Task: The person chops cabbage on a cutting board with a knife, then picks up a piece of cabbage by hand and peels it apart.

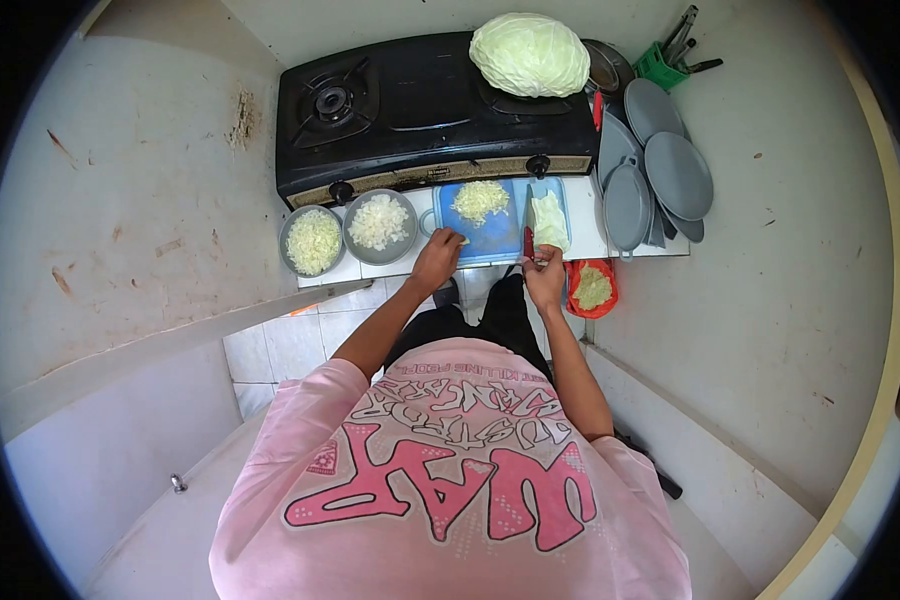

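Note:
A knife with a red handle is in my right hand, its blade pointing away from me over the blue cutting board. Pale cabbage leaves lie just right of the blade. My left hand is at the board's near left edge with its fingers curled together; a small pale bit shows at the fingertips. Chopped cabbage is heaped on the board's far left part. Left of the board, one grey bowl holds whitish chopped pieces and another holds chopped green cabbage.
Behind the board is a black two-burner stove with a whole cabbage on its right side. Grey plates and a green utensil basket stand at the right. A red bag with pale scraps hangs below the counter edge.

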### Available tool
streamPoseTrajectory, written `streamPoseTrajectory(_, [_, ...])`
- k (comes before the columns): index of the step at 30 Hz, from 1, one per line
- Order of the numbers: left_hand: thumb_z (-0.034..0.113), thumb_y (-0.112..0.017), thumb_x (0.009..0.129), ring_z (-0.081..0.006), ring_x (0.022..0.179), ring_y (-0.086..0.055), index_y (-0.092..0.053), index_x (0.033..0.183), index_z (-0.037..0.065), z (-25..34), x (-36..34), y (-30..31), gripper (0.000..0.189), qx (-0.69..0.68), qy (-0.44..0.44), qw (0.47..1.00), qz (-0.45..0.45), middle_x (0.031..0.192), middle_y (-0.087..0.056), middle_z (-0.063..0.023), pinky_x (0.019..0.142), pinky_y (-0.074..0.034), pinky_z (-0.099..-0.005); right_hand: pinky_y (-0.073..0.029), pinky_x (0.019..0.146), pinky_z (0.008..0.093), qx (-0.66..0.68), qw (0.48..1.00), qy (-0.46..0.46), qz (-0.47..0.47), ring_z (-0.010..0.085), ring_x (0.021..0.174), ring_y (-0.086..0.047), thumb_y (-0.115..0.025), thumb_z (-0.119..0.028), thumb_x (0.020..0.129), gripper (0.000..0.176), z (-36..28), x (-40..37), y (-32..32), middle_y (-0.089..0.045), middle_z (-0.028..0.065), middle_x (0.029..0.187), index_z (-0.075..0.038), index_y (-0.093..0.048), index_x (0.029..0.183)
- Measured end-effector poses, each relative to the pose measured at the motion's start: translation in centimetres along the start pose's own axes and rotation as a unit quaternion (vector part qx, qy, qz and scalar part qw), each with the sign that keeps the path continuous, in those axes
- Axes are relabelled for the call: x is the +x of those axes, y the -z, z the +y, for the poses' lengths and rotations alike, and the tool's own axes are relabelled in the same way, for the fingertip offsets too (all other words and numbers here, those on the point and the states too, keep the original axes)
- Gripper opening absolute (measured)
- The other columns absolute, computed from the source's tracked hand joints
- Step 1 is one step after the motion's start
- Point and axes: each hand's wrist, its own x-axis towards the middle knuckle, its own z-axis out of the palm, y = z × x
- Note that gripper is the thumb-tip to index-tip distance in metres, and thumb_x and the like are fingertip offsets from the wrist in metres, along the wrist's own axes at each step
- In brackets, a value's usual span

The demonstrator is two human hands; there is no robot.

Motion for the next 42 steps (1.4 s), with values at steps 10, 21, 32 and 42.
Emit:
streamPoseTrajectory(10, [0.000,-0.063,0.084,-0.0405,0.086,-0.061,-0.064,0.100,0.000,-1.7,1.1,-0.1,0.016,-0.103,0.047,0.990,-0.087,0.086,-0.059,-0.0215,0.077,-0.053,-0.0463,-0.054,0.072,0.0286,0.151,0.988,-0.029,0.000,0.0164,0.082,-0.066,-0.072,-0.001,0.088,0.042,-0.2,-1.7,1.3,-0.065,0.0129,0.109,0.002,-0.051,0.125])
streamPoseTrajectory(21, [-0.001,-0.062,0.085,-0.0410,0.092,-0.061,-0.063,0.098,0.001,-0.8,2.6,0.5,0.013,-0.010,0.046,0.999,-0.019,0.095,-0.058,-0.0210,0.085,-0.052,-0.0497,-0.055,0.075,0.0282,0.240,0.964,-0.053,-0.098,0.0163,0.089,-0.066,-0.059,0.004,0.095,0.045,-0.3,-3.7,1.5,-0.059,0.0122,0.120,0.002,-0.044,0.138])
streamPoseTrajectory(32, [-0.003,-0.060,0.086,-0.0383,0.095,-0.061,-0.066,0.098,0.001,-1.0,1.7,0.2,0.014,0.006,-0.001,1.000,-0.001,0.096,-0.059,-0.0181,0.086,-0.053,-0.0465,-0.052,0.072,0.0489,-0.080,0.977,0.102,-0.170,0.0425,0.086,-0.071,-0.046,-0.032,0.108,0.037,1.2,-4.1,-1.1,-0.070,0.0272,0.092,0.002,-0.050,0.121])
streamPoseTrajectory(42, [-0.002,-0.062,0.086,-0.0381,0.090,-0.062,-0.066,0.094,0.002,-1.0,2.2,0.0,0.009,-0.031,0.014,0.999,0.016,0.090,-0.062,-0.0166,0.080,-0.054,-0.0466,-0.050,0.075,0.0621,-0.240,0.943,0.094,-0.211,0.0541,0.080,-0.066,-0.047,-0.033,0.106,0.041,-2.6,-4.3,-3.6,-0.066,0.0362,0.081,0.007,-0.054,0.108])
